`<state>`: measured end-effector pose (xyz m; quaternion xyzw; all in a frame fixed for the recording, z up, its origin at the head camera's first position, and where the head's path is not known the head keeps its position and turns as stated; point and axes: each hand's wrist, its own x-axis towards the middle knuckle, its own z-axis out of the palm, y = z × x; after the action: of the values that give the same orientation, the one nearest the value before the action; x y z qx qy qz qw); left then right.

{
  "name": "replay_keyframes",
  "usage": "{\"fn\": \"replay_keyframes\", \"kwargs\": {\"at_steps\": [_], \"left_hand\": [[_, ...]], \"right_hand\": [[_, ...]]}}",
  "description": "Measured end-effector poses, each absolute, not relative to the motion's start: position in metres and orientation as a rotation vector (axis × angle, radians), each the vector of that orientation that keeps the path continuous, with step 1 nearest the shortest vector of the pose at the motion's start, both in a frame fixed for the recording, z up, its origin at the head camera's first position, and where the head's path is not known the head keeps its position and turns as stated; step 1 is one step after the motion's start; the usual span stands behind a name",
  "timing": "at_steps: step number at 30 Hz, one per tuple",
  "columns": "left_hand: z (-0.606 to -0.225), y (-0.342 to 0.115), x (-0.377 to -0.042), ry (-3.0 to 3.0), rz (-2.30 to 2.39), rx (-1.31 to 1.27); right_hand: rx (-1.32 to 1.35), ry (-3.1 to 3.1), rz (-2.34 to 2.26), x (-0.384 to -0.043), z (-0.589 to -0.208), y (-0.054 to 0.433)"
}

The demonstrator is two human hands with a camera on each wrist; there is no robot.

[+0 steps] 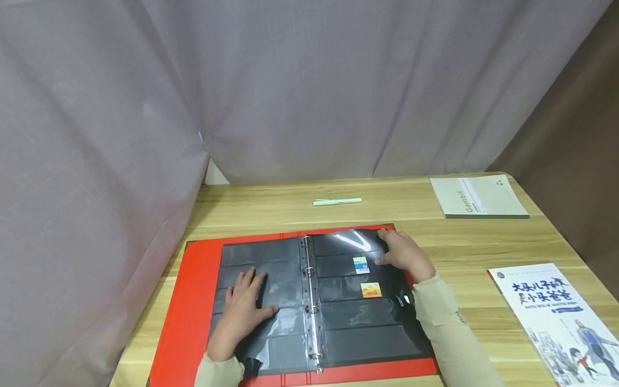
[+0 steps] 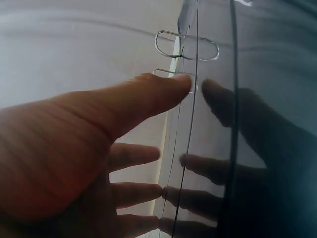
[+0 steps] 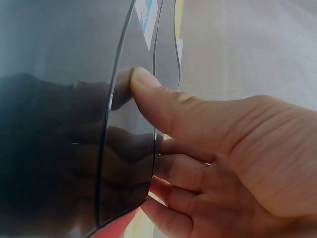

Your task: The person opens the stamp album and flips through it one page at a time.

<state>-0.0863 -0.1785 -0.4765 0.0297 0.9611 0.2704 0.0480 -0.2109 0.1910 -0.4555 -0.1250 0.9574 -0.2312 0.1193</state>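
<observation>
A red ring binder (image 1: 180, 301) lies spread on the table, with black pocket pages on both sides of its metal rings (image 1: 311, 293). My left hand (image 1: 242, 317) rests on the left page (image 1: 285, 285), fingers spread. In the left wrist view, the glossy page mirrors that hand (image 2: 114, 119). At the upper outer edge of the right page (image 1: 358, 341), my right hand (image 1: 406, 255) pinches the sheet. The right wrist view shows its thumb (image 3: 163, 101) on the page and the other fingers at the edge. A blue stamp (image 1: 361, 265) and an orange stamp (image 1: 371, 290) sit in the right page's pockets.
Behind the binder lies a pale green pen (image 1: 337, 202). A light-covered book (image 1: 479, 196) is at the back right corner of the wooden table (image 1: 261, 207), and a white picture book (image 1: 556, 317) at the right. Grey curtain (image 1: 309, 91) hangs along the back and left.
</observation>
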Motion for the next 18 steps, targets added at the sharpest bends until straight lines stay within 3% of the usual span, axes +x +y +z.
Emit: {"fn": "replay_keyframes", "kwargs": {"at_steps": [18], "left_hand": [[-0.4781,-0.1756,-0.0848,2.916,0.765,0.081]], "right_hand": [[-0.501,2.899,-0.653,-0.2111,-0.4548,0.1849]]}}
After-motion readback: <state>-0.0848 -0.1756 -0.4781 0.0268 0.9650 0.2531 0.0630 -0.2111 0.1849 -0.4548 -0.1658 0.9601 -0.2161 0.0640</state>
